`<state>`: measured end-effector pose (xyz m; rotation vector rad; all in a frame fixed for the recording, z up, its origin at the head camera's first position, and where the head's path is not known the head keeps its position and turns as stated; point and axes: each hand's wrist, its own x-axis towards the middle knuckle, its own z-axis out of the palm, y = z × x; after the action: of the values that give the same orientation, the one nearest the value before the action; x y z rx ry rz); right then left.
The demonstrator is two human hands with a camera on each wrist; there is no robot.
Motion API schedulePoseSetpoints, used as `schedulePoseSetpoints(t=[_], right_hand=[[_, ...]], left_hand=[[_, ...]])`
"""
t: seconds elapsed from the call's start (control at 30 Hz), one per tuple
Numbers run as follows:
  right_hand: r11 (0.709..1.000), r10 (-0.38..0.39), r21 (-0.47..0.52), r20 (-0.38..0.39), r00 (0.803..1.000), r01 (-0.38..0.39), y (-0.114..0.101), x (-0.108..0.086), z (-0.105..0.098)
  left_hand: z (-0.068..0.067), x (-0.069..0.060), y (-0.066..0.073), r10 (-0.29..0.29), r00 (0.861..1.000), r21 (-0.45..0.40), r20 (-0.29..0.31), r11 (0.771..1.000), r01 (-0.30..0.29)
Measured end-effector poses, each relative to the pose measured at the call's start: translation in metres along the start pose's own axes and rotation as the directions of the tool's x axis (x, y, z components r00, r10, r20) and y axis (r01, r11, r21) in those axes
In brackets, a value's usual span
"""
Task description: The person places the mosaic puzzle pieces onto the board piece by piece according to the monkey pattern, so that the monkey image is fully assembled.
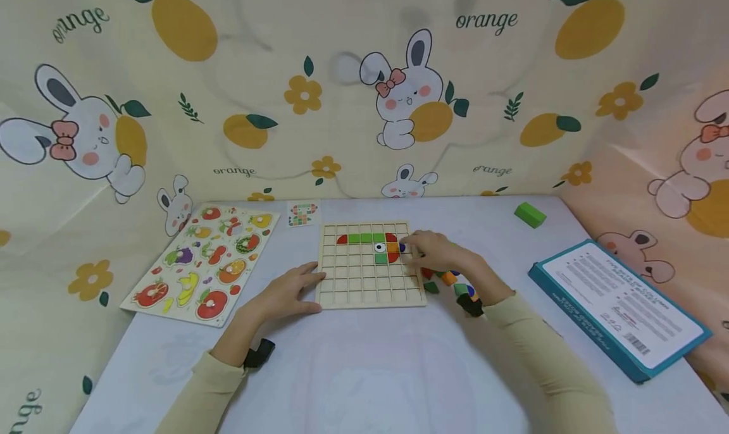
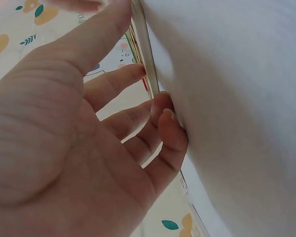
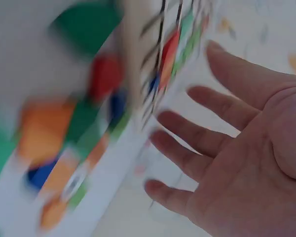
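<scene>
Left grip (image 1: 289, 291) touches grid board (image 1: 364, 286) — right grip (image 1: 437, 250) near blue piece (image 1: 402, 248) — both unclenched

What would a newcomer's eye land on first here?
Probably the backdrop printed with bunnies and oranges, filling the head view's upper part. Next, the pale grid board near the centre, with colourful pieces in its upper cells, the left hand at its left edge and the right hand by its right.
</scene>
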<state>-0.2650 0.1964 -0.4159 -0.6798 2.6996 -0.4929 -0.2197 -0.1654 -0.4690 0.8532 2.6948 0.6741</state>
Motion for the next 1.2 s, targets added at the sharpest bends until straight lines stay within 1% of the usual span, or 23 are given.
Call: schedulePoseSetpoints(t=[0.07,0.17,0.23,0.3,0.4,0.47,0.57,0.67,0.8,0.87,0.93,1.07,1.13,1.2], right_hand=[[0.995,0.050,0.083,-0.010,0.999,-0.049,0.020,-0.016,-0.006],[0.979,0.096,0.179,-0.011,0.995,-0.093,0.046,-0.041,-0.011],[0.977,0.073,0.201,0.000,0.997,-0.072,0.058,-0.057,-0.011],[0.974,0.047,0.220,0.027,0.999,-0.051,0.065,-0.074,-0.010],[0.970,0.017,0.241,0.060,0.998,-0.032,0.068,-0.097,-0.004],[0.969,0.035,0.242,0.063,0.997,-0.049,0.066,-0.110,0.002],[0.971,0.070,0.227,0.032,0.997,-0.075,0.061,-0.122,0.015],[0.972,0.080,0.223,-0.011,0.997,-0.075,0.055,-0.126,0.029],[0.976,0.053,0.215,-0.055,0.997,-0.040,0.045,-0.122,0.035],[0.976,0.036,0.219,-0.062,0.997,-0.022,0.040,-0.114,0.034],[0.967,0.001,0.255,-0.066,0.998,0.016,0.034,-0.102,0.033],[0.928,-0.084,0.355,-0.096,0.992,0.113,0.020,-0.065,0.034],[0.914,-0.115,0.377,-0.123,0.986,0.153,0.009,-0.043,0.036],[0.908,-0.138,0.374,-0.156,0.978,0.188,-0.004,-0.019,0.037]], left_hand=[[0.001,0.000,0.000,0.005,1.000,0.000,0.002,1.000,-0.005],[0.003,0.001,0.000,0.009,1.000,-0.001,0.005,1.000,-0.009],[0.004,0.001,0.000,0.011,1.000,-0.005,0.004,1.000,-0.010],[0.004,0.001,0.001,0.016,1.000,-0.005,0.003,1.000,-0.016],[0.005,0.003,0.002,0.023,1.000,-0.005,-0.002,1.000,-0.023],[0.005,0.004,0.003,0.026,1.000,-0.003,-0.005,1.000,-0.026],[0.005,0.004,0.003,0.022,1.000,0.001,-0.002,1.000,-0.022],[0.004,0.004,0.003,0.015,1.000,0.006,0.002,1.000,-0.015],[0.002,0.004,0.002,0.000,1.000,0.005,0.010,1.000,0.000],[0.000,0.004,0.001,-0.007,1.000,0.005,0.012,1.000,0.007],[-0.001,0.004,0.001,-0.008,1.000,0.007,0.012,1.000,0.008],[-0.001,0.003,0.000,-0.006,1.000,0.004,0.010,1.000,0.006],[-0.001,0.003,-0.001,-0.003,1.000,0.002,0.011,1.000,0.003],[-0.001,0.002,-0.001,-0.001,1.000,0.003,0.013,1.000,0.001]])
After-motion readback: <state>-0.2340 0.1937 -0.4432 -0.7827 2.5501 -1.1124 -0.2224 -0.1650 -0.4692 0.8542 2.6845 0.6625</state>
